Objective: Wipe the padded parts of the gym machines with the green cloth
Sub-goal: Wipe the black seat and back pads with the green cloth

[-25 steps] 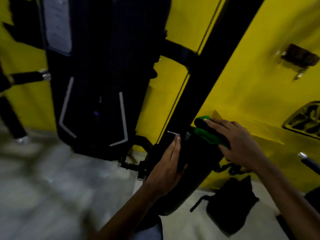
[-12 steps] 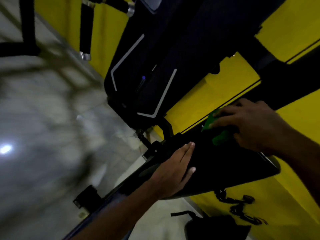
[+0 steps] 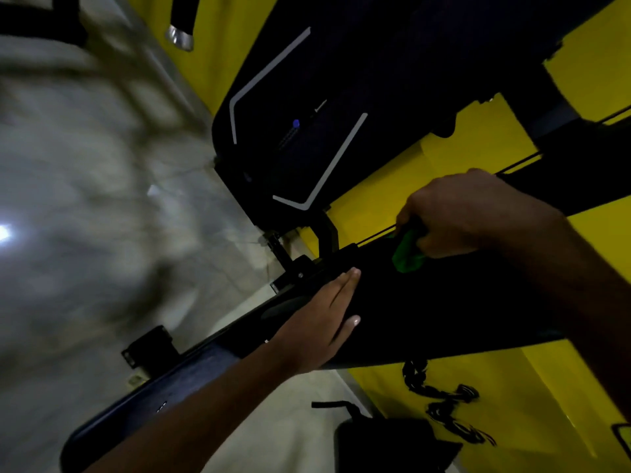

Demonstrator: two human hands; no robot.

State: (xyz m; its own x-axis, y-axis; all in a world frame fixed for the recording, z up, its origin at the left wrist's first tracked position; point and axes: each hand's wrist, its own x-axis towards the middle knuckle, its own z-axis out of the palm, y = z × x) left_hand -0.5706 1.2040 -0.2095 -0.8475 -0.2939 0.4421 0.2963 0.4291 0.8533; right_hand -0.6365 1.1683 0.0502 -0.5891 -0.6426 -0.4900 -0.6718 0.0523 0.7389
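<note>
The black pad (image 3: 444, 312) carries the green cloth (image 3: 406, 256), bunched under the right hand (image 3: 457, 213) near its far edge. The left hand (image 3: 324, 319) lies flat on the pad's near end. Below both hands, a black bag (image 3: 392, 445) sits on the pale floor (image 3: 102, 199).

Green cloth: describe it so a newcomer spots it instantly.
Start at the yellow wall, then drop to the black pad slanting in front of it. At the pad's upper edge, the right hand grips the green cloth: the only bright green thing here.
</note>
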